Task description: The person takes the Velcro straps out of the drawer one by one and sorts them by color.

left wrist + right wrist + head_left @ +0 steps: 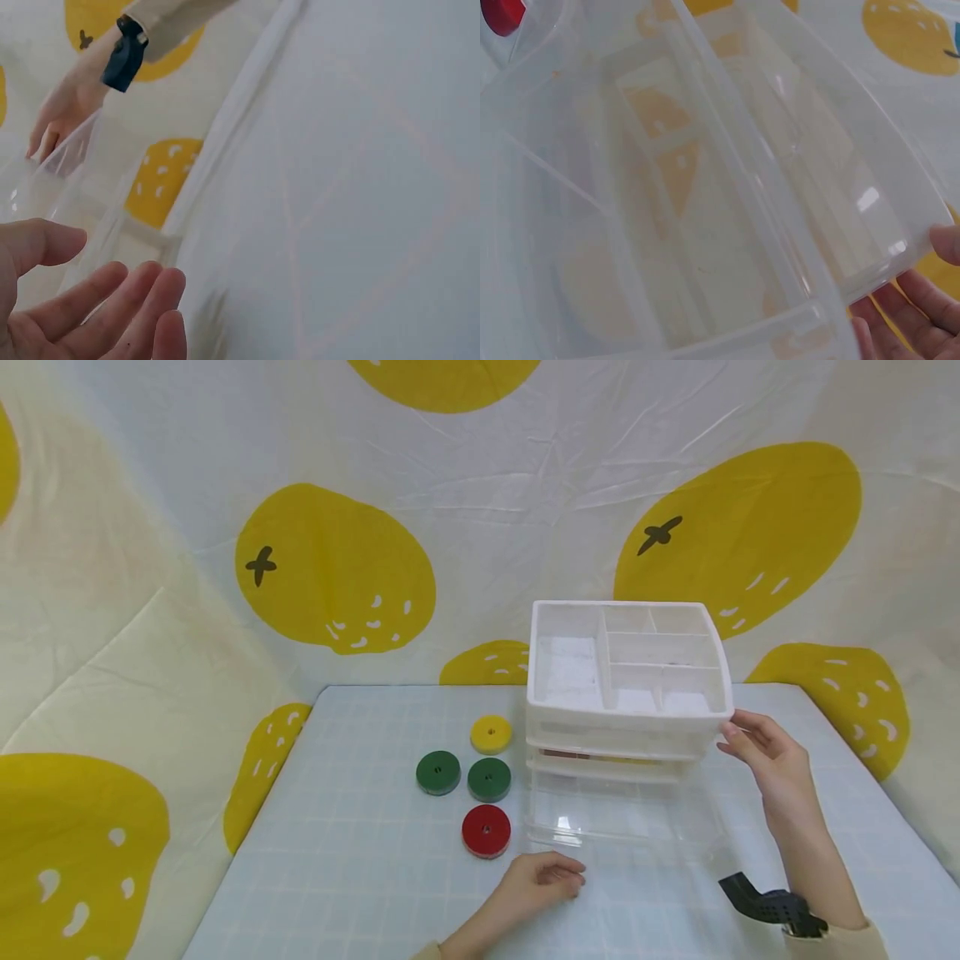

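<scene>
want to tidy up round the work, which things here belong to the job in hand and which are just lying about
In the job, it seems:
white organizer, touched by the right hand
clear drawer, pulled out near the left hand

Apparently just lying about, untouched:
yellow disc
two green discs
red disc

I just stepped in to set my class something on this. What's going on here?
A person's right hand holds the front right corner of a white organizer, whose clear bottom drawer stands pulled out. The left hand is relaxed near that drawer's front, holding nothing. Left of the organizer, a yellow disc, two green discs and a red disc lie on the table.
</scene>
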Available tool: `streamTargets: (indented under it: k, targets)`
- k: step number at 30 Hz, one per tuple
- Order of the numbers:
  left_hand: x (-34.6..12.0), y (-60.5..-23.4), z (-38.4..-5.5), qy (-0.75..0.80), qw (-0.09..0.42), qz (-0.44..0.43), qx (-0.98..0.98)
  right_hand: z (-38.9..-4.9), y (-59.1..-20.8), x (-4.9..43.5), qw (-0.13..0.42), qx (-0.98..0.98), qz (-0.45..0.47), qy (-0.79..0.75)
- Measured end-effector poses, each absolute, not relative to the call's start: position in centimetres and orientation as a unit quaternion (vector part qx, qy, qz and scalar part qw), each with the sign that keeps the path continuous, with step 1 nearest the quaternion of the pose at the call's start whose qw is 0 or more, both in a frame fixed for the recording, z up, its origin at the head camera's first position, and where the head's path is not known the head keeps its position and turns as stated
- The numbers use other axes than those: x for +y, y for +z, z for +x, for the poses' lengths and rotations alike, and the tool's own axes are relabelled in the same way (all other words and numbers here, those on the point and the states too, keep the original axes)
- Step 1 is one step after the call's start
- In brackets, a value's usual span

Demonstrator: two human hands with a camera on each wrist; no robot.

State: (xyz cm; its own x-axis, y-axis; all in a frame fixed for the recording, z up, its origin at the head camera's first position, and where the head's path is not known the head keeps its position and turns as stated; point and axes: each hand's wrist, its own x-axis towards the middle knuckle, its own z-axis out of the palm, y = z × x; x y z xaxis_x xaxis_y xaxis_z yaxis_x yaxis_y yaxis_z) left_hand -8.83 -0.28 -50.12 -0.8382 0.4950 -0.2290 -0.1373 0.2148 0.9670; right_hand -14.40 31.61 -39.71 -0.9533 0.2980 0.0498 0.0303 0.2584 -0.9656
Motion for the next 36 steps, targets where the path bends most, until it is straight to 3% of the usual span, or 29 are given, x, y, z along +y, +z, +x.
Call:
streamTargets:
  k: [5,12,36]
  targets:
    - [1.9,-50.3,-9.0,0.664,0.34,0.066,0.662,-14.4,-39.8,31.7,0.112,-0.782,-0.103,0.604]
    - [3.3,-50.4,-9.3,0.707,0.383,0.055,0.592,-14.4,-40.0,31.6,0.115,-0.777,-0.098,0.611]
    - [4.7,-48.8,-10.1,0.735,0.428,0.027,0.525,-14.3,-40.0,31.6,0.121,-0.777,-0.092,0.611]
